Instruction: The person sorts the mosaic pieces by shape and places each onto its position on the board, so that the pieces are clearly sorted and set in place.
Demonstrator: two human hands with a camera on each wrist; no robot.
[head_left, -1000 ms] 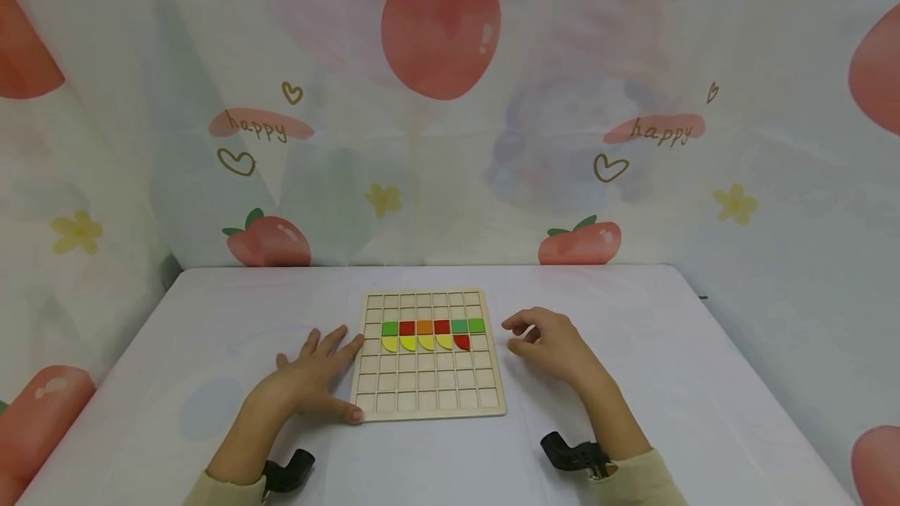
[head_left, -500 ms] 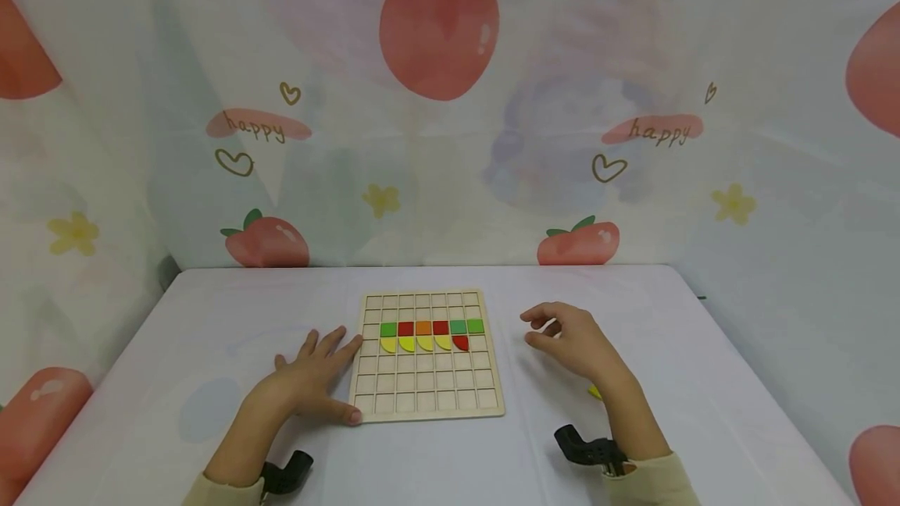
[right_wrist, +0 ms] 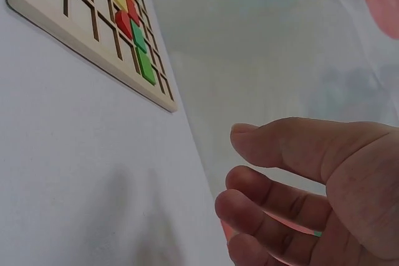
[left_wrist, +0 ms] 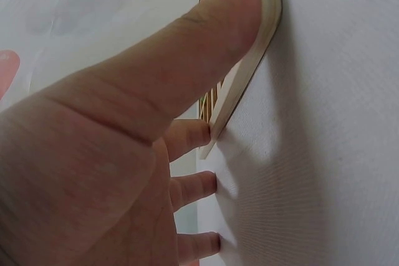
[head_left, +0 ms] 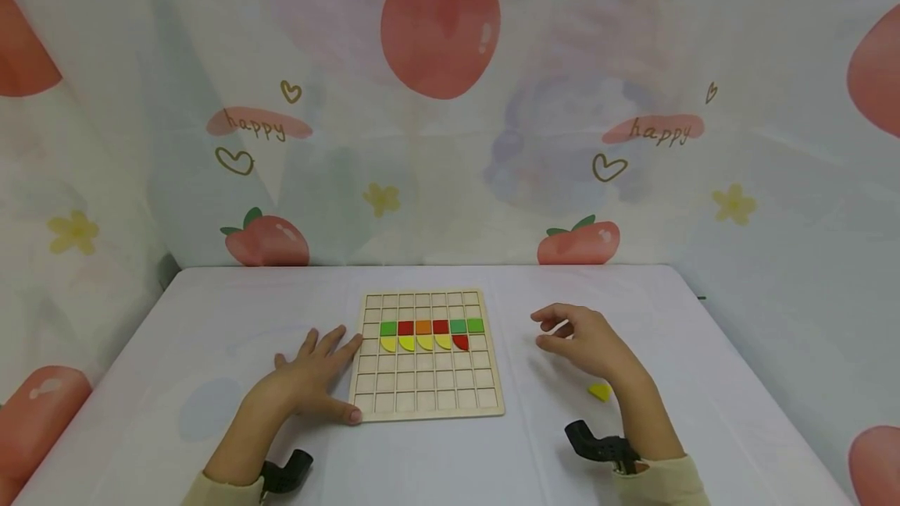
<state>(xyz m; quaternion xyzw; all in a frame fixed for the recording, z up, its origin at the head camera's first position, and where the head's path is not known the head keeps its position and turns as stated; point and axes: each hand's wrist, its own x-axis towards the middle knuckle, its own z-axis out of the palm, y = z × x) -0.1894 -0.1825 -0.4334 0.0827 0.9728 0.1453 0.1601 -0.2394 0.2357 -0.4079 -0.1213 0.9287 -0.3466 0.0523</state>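
Note:
My left hand (head_left: 305, 381) rests with spread fingers at the left side of a wooden grid board (head_left: 427, 400). In the left wrist view its thumb (left_wrist: 187, 48) presses on the board's corner, and other fingertips touch the cloth. Across the board runs a row of square tiles in green, red, orange and teal. Under them sit several yellow quarter-round tiles (head_left: 425, 343) and a red one (head_left: 460, 343). To the right of the board hovers my right hand (head_left: 580, 338), fingers loosely curled and holding nothing. A loose yellow tile (head_left: 600, 392) lies on the table beside the right forearm.
A white cloth covers the table (head_left: 422, 459). Behind it hangs a printed curtain (head_left: 450, 155) with fruit, hearts and flowers. A black wrist camera (head_left: 288, 475) is strapped to the left wrist, and another black camera (head_left: 598, 443) to the right.
My right hand has drawn away from the board to the right, uncovering the loose yellow tile that its forearm hid. The left hand and the board stay in place.

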